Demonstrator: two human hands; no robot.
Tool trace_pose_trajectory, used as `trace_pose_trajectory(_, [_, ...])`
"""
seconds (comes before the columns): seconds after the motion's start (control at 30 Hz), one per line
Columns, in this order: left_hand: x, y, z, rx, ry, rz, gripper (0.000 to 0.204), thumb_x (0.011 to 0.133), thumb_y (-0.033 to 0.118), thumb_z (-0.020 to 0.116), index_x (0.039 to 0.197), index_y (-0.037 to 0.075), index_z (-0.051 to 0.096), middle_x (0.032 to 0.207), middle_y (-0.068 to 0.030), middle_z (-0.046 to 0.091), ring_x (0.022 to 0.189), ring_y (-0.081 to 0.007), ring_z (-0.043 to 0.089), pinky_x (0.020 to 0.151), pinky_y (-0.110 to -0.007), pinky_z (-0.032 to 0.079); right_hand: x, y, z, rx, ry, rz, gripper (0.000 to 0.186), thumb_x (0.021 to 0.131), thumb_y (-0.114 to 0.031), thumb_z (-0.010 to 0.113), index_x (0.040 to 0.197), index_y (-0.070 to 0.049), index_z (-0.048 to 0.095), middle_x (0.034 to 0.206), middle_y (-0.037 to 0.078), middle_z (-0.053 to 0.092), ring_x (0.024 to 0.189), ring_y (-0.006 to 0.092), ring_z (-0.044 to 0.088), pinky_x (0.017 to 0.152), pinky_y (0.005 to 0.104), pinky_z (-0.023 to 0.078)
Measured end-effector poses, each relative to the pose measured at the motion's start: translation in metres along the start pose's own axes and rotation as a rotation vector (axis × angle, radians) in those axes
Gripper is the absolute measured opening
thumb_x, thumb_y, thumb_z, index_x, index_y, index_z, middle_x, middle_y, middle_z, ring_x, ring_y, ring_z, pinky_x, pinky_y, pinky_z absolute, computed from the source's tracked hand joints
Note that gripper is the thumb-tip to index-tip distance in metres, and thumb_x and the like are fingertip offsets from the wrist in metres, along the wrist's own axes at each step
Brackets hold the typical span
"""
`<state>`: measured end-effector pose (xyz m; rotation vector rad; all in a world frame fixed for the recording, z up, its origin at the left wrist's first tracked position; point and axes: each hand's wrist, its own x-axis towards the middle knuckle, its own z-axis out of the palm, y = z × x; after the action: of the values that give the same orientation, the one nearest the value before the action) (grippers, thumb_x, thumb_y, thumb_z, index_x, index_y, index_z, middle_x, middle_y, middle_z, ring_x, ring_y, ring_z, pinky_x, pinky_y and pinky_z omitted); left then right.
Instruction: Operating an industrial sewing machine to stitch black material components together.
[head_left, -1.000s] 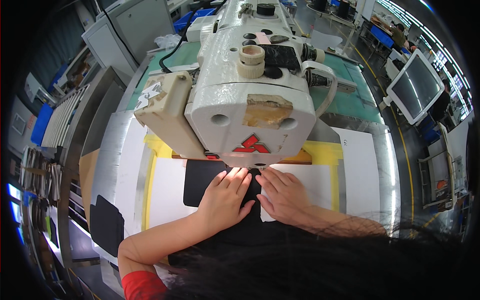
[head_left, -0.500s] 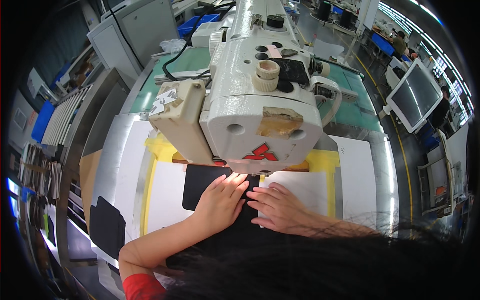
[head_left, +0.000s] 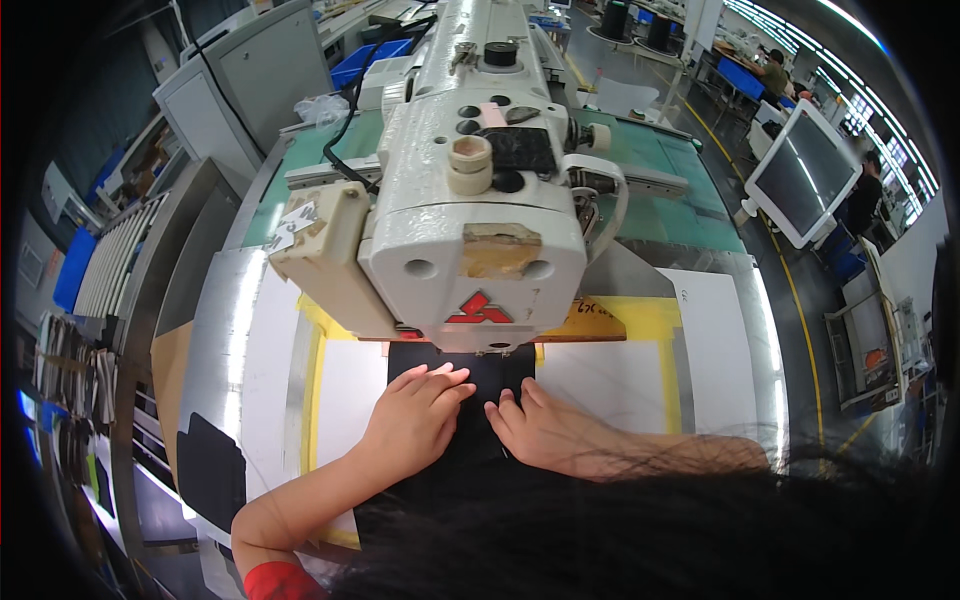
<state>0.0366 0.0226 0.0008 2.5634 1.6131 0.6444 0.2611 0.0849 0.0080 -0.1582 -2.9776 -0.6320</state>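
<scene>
A white industrial sewing machine [head_left: 470,250] stands over a workplate covered with white sheets [head_left: 602,382] and yellow tape [head_left: 653,312]. Black fabric [head_left: 468,464] lies under its head and runs down toward me. My left hand [head_left: 418,415] rests on the fabric's left part, fingers lying apart and pointing toward the machine. My right hand [head_left: 535,425] touches the fabric's right part with bent, separated fingers, just short of the machine head. The lower part of the fabric merges with dark hair across the bottom of the view.
A stack of black pieces [head_left: 210,470] lies at the left edge of the table [head_left: 225,330]. A slatted rack [head_left: 125,255] and blue bin [head_left: 365,60] stand left and behind. A monitor [head_left: 803,173] is at right, with co-workers [head_left: 773,75] beyond.
The black fabric's upper part has shifted right and now sits centred under the head. Both hands have drawn slightly back from the machine, and my right fingers are more bent.
</scene>
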Motion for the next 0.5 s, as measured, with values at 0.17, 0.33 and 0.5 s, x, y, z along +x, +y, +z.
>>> trace_pose_trajectory(0.17, [-0.016,-0.009,-0.035,-0.013,0.053,0.049,0.028,0.08,0.005,0.066,0.107,0.008,0.065,0.112,-0.0039,0.066,0.108,-0.0222,0.064,0.098,-0.039,0.047,0.001,-0.012,-0.013,0.195,0.018,0.201,0.036,0.085,-0.017,0.054,0.114,0.002,0.064,0.113,0.02,0.065,0.101,0.0327,0.064,0.093,0.0426,0.048])
trace_pose_trajectory(0.33, [-0.023,-0.009,-0.048,-0.078,0.129,0.13,0.025,0.077,0.003,0.066,0.101,0.008,0.066,0.106,-0.0032,0.067,0.105,-0.0218,0.065,0.095,-0.04,0.049,-0.002,-0.032,-0.041,0.226,-0.008,0.262,0.041,0.086,-0.018,0.053,0.12,0.003,0.06,0.12,0.021,0.063,0.111,0.0357,0.061,0.094,0.0459,0.048])
trace_pose_trajectory(0.5, [-0.036,-0.012,-0.044,-0.155,0.159,0.147,0.03,0.073,0.001,0.065,0.102,0.007,0.066,0.108,-0.0045,0.067,0.107,-0.0239,0.065,0.096,-0.041,0.049,0.005,-0.043,-0.032,0.234,-0.019,0.302,0.044,0.087,-0.017,0.052,0.125,0.004,0.056,0.13,0.024,0.056,0.117,0.0377,0.059,0.094,0.0469,0.048])
